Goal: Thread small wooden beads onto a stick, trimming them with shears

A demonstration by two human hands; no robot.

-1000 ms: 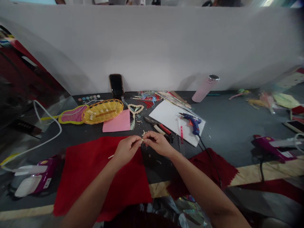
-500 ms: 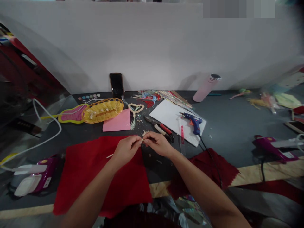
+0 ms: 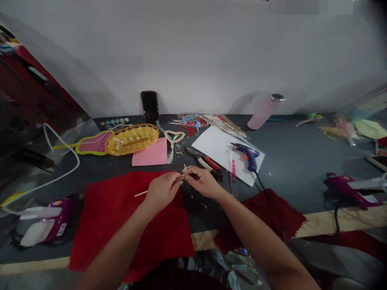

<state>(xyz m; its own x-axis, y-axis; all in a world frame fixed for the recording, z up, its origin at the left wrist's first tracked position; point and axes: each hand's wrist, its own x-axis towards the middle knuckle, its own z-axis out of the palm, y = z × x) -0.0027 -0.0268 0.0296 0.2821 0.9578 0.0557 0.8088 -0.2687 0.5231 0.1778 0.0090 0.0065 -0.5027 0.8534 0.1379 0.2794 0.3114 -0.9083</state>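
Note:
My left hand (image 3: pixel 163 189) is closed round a thin pale stick (image 3: pixel 140 193), whose rear end sticks out past the palm over a red cloth (image 3: pixel 121 213). At the fingertips of that hand, my right hand (image 3: pixel 202 182) pinches close to the stick's front end. Whatever small piece lies between the right fingers is hidden. Just beyond the fingertips lies a small heap of pale bits (image 3: pixel 185 168). Pliers (image 3: pixel 208 163) with red and white handles rest to the right of the heap. A beaded loop with a tassel (image 3: pixel 173 139) lies farther back.
A yellow woven basket (image 3: pixel 142 141) and pink paper (image 3: pixel 151 155) lie back left. The blue glue gun (image 3: pixel 249 155) sits on a white board (image 3: pixel 217 145), its cable trailing over dark red cloth (image 3: pixel 272 209). A phone (image 3: pixel 149 105) and a pink bottle (image 3: pixel 266 112) stand at the wall.
More of the pale stick now shows behind my left hand. Both hands stay together at the fingertips, with my right hand slightly shifted. The whole view has moved a little.

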